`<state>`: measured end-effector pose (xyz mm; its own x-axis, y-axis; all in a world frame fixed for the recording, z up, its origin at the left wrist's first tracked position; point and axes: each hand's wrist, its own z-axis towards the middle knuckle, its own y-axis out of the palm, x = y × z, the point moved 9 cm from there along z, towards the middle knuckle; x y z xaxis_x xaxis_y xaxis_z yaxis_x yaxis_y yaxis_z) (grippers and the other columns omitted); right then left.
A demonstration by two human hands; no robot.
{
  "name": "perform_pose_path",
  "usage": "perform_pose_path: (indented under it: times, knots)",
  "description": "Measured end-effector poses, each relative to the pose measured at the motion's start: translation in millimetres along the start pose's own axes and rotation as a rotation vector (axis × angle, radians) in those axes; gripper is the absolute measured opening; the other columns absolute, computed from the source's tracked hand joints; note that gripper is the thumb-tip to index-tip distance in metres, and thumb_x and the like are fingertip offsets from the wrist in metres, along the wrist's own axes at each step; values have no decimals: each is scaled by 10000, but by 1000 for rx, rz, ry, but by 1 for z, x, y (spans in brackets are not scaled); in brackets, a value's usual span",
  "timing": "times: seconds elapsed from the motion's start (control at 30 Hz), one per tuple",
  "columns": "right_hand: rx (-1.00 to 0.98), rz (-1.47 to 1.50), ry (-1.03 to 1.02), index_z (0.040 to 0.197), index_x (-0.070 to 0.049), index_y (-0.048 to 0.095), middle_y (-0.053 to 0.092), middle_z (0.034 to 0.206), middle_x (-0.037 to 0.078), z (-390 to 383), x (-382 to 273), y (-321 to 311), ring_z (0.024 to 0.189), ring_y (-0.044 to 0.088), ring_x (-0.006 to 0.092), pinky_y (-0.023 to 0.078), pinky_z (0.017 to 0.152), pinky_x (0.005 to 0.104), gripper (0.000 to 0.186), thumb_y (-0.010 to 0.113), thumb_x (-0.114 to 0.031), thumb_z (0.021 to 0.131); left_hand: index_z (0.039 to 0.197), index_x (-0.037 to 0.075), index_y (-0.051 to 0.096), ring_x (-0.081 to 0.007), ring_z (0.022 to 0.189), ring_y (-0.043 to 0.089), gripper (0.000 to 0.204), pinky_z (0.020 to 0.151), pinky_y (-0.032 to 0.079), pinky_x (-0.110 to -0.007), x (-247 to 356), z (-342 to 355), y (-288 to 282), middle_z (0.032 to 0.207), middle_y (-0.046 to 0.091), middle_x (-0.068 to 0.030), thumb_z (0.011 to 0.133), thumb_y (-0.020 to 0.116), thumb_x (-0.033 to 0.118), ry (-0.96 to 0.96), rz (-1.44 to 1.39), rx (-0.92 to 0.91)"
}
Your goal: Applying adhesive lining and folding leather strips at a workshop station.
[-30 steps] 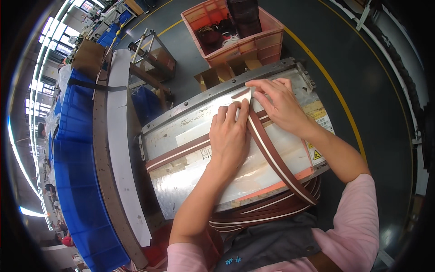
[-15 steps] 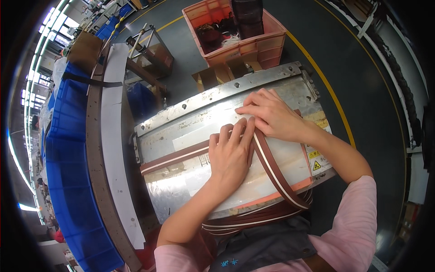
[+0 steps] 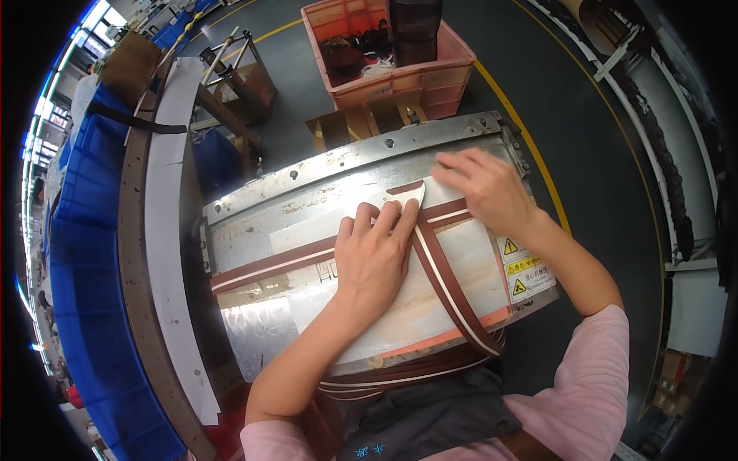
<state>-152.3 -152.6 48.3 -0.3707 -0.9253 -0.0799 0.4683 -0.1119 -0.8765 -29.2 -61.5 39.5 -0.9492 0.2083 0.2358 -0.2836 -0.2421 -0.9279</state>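
Note:
A brown strap [image 3: 265, 267] with a pale centre stripe lies lengthwise across the metal worktop [image 3: 261, 338]. Another run of brown strap [image 3: 444, 280] crosses it and curves down over the front edge. My left hand [image 3: 373, 253] rests on the crossing, fingers stretched and a little apart, fingertips pressing from above; its thumb is hidden. Just beyond those fingertips, a white strip end [image 3: 411, 198] with a brown patch sticks out. My right hand [image 3: 488, 188] is raised just right of the crossing, fingers bent and blurred; nothing can be made out in them.
More looped strap [image 3: 407, 376] hangs at the worktop's front, against my dark apron. A metal bar [image 3: 323, 169] runs along the far edge. Beyond stands a pink crate [image 3: 415, 81] with dark items; at left are a white board [image 3: 165, 230] and blue bins [image 3: 92, 307].
My right hand has lifted away from the strap crossing toward the right. The white strip end and the strap to its right now show. My left hand stays pressed on the crossing.

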Motion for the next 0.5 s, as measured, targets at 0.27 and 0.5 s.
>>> perform_pose_path:
  times: [0.27, 0.5]
  knots:
    - [-88, 881, 752, 1114, -8, 745, 740, 998, 0, 5, 3, -2, 863, 648, 52, 536, 783, 250, 216, 720, -213, 1053, 1344, 76, 690, -255, 1074, 633, 540, 873, 528, -388, 29, -10, -46, 1282, 648, -102, 811, 709, -12, 263, 85, 329]
    - [70, 992, 485, 1024, -13, 699, 703, 907, 0, 21, -75, -61, 799, 613, 45, 511, 746, 240, 150, 752, -153, 1021, 1258, -23, 648, -144, 977, 709, 224, 867, 589, -317, -24, -35, -75, 1188, 723, -133, 1124, 601, 151, -316, -1370, 280]
